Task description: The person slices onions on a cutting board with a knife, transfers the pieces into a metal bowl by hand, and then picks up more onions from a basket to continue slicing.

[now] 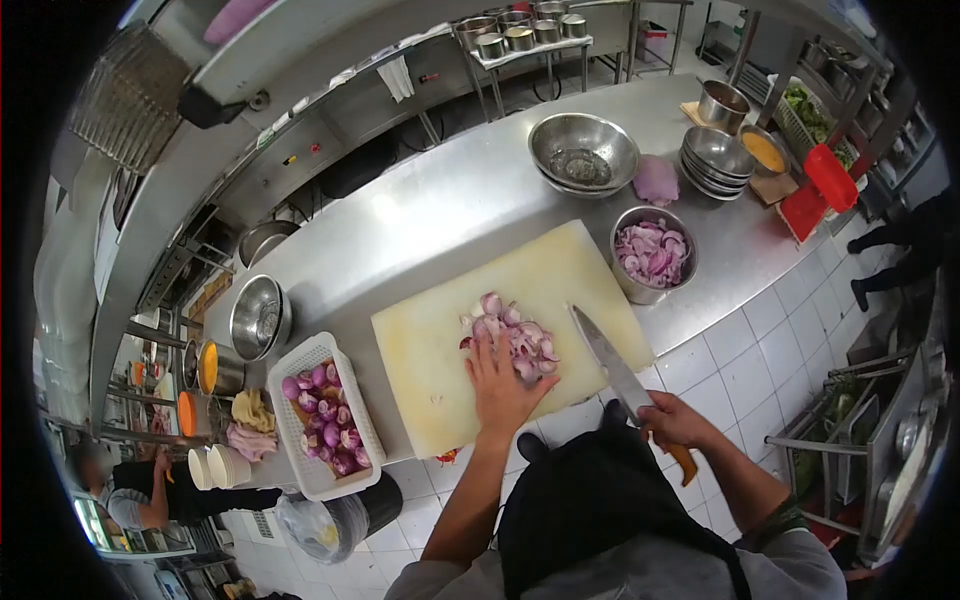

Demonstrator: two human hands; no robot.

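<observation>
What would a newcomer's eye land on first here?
Probably the big pale-yellow cutting board mid-counter, where the left hand rests spread on a pile of cut onions and the right hand grips a long knife. Next, the white basket of purple onions left of the board and the steel bowl of sliced onion off its far right.

Dressed in black apron [600,500] over grey top [785,562], with narrow black strap [735,570] at right side, dark greenish band [780,520] at right sleeve's end, dark rounded shoes [531,447].
</observation>
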